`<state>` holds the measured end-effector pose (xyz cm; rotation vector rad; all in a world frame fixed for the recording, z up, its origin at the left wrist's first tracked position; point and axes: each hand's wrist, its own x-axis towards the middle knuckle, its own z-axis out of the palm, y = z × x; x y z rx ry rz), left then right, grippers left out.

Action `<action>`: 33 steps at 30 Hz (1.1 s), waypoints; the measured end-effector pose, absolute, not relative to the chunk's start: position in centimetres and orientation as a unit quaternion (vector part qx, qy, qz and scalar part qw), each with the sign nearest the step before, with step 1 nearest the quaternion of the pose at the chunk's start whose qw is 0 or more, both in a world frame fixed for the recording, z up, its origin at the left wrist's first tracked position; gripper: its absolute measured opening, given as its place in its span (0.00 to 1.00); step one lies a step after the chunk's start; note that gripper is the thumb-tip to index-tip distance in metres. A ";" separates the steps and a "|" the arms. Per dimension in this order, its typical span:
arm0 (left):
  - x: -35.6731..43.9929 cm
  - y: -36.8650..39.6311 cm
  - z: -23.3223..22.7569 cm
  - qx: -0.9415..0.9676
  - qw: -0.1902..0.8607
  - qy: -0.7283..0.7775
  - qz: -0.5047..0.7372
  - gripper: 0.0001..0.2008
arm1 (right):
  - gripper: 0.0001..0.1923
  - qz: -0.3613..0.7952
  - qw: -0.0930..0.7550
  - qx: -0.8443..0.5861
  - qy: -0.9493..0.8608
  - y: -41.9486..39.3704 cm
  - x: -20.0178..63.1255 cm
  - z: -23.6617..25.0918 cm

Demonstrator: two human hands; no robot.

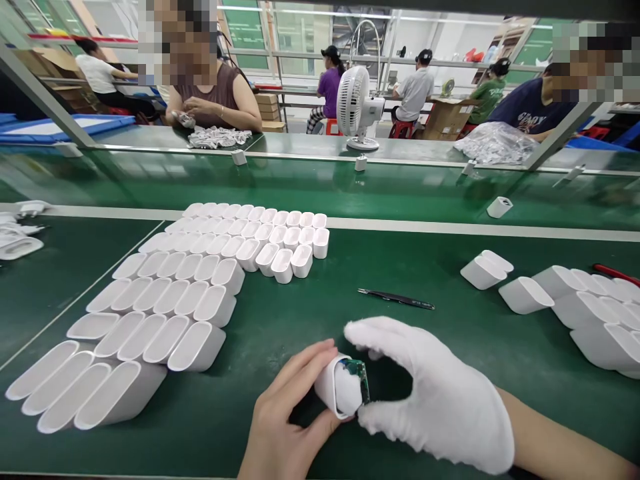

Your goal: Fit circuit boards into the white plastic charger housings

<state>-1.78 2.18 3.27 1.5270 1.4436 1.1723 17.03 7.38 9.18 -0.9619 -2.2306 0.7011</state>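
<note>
My left hand [293, 417], bare, is closed around a small white oval plastic housing [327, 387], with the fingers over its top and the thumb below. A green circuit board [363, 377] sticks out of the housing's open end, beside a white piece [349, 392] inside it. My right hand [430, 397] wears a white glove and curves around the board's side. Its thumb and fingers are spread apart, the thumb tip close to the board's lower edge; whether it touches is unclear. Black tweezers [396, 299] lie on the green table beyond this hand.
Rows of white open-ended housings [197, 347] stand on the left. More housings [587, 310] lie at the right, near a red-handled tool [617, 273]. A green conveyor belt [300, 183] crosses behind, carrying a few white pieces. Beyond it are a fan [354, 103] and several people working.
</note>
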 end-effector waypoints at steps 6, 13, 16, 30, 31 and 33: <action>-1.7 2.2 3.3 0.579 0.353 0.577 0.455 0.16 | 0.16 0.357 0.212 -0.304 -0.858 7.6 16.7 9.5; -1.8 2.1 3.4 0.580 0.359 0.574 0.453 0.17 | 0.12 0.299 0.243 -0.275 -0.881 7.7 16.7 9.7; -1.9 2.2 3.5 0.573 0.350 0.585 0.455 0.19 | 0.14 0.248 0.319 -0.269 -0.874 7.7 17.1 9.9; -1.8 2.1 3.3 0.583 0.346 0.567 0.468 0.18 | 0.12 0.151 0.281 -0.242 -0.916 7.9 16.8 8.8; -1.8 2.1 3.3 0.583 0.343 0.567 0.470 0.17 | 0.12 0.120 0.285 -0.252 -0.917 7.7 16.8 8.5; -1.7 2.1 3.2 0.580 0.338 0.571 0.473 0.15 | 0.12 0.075 0.284 -0.277 -0.915 7.4 16.8 8.3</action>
